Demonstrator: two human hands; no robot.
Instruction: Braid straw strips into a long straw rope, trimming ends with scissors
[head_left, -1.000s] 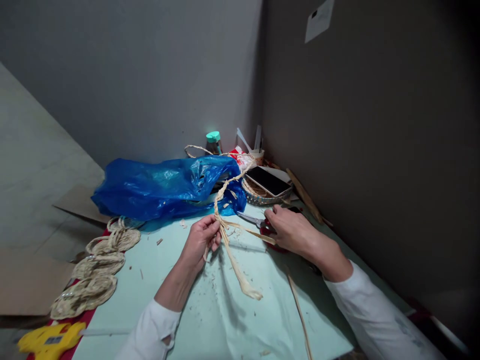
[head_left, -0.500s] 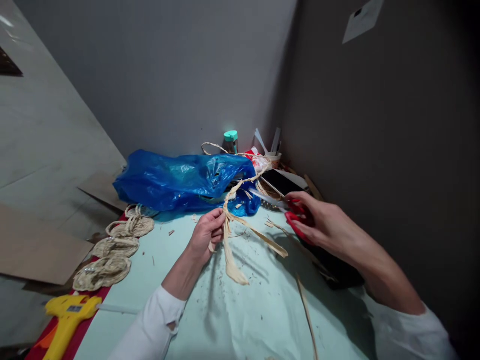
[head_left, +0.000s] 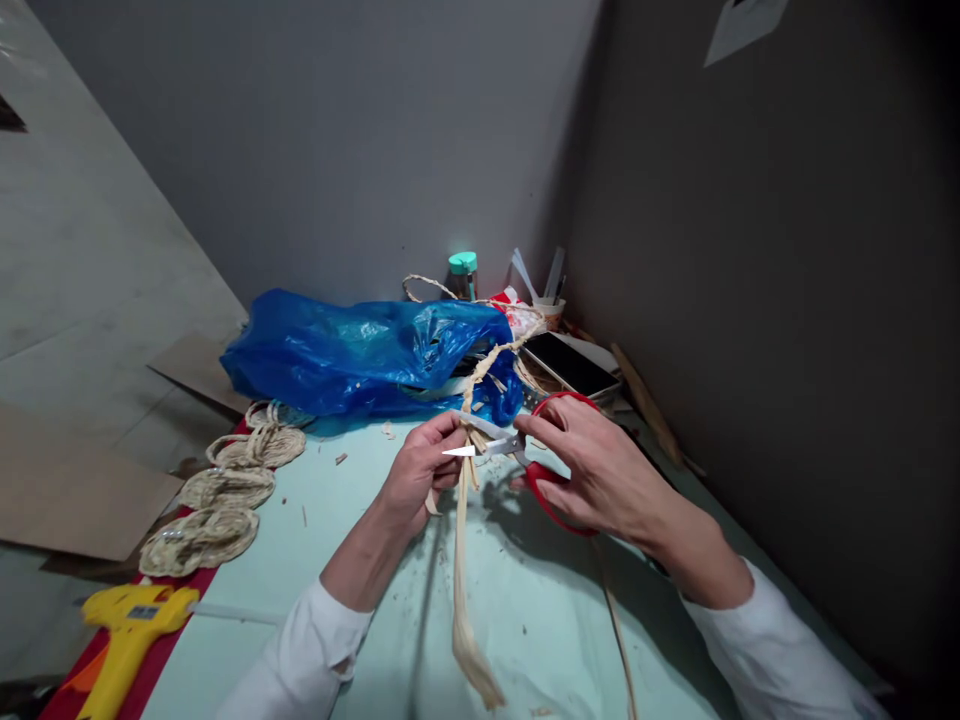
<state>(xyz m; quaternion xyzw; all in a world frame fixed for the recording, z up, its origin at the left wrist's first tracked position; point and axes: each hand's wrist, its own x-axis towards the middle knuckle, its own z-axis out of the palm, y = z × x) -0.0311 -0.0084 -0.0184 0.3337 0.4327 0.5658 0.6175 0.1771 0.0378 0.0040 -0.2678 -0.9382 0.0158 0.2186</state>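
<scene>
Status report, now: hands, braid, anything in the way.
Left hand pinching braid near its loose strands. Right hand holding red-handled scissors, blades open at strands. Possible obstruction: left hand, close to blade tips.

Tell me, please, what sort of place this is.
Probably a craft corner, at home or in a small workshop; I cannot tell which. The signs are the scissors by the braid, the glue gun and the row of woven pieces.
</scene>
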